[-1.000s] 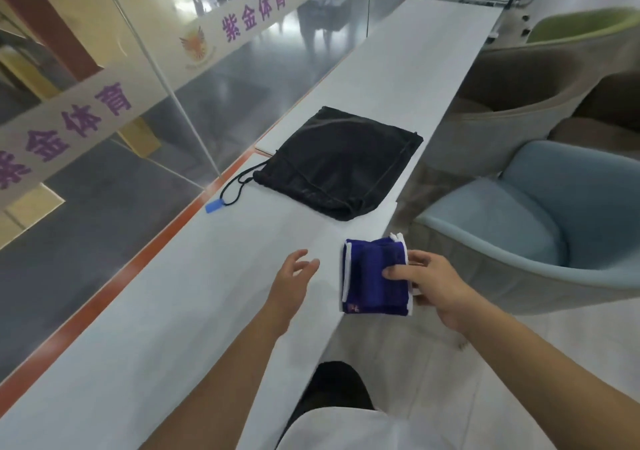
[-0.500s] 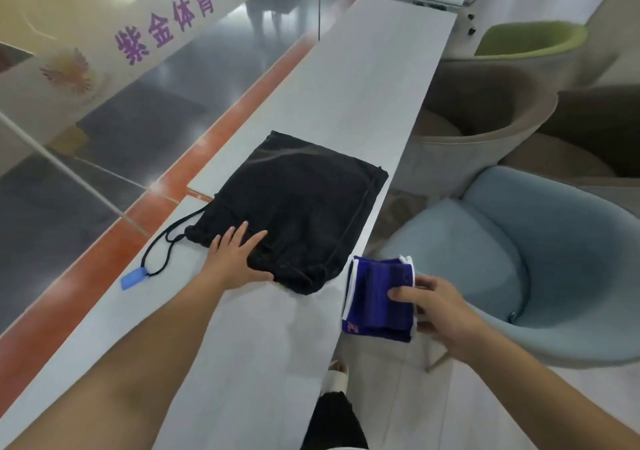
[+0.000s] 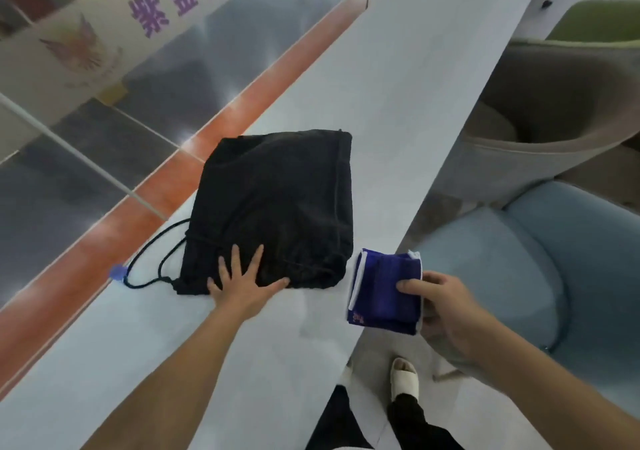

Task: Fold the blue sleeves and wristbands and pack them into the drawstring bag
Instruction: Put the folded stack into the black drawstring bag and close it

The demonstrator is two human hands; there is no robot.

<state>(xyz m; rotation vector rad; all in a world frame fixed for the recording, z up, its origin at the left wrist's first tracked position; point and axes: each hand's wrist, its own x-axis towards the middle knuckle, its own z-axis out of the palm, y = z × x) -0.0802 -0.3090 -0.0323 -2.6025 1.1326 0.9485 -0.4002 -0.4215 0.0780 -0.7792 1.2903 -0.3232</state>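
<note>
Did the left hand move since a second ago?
Yes. The left hand went forward: it was over the table short of the black bag, and now lies flat on its near edge.

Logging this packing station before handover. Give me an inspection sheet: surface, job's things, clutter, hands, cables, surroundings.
Surface: long pale counter.
Job's things: black drawstring bag lies flat on it; folded blue bundle held at its right edge.
Clutter: nothing seen.
Hands: left hand flat on the bag, fingers spread; right hand pinches the bundle.
Cables: bag's cord loops on the counter, blue tag attached.
Surroundings: glass panel left; light blue armchair and beige armchair right.
</note>
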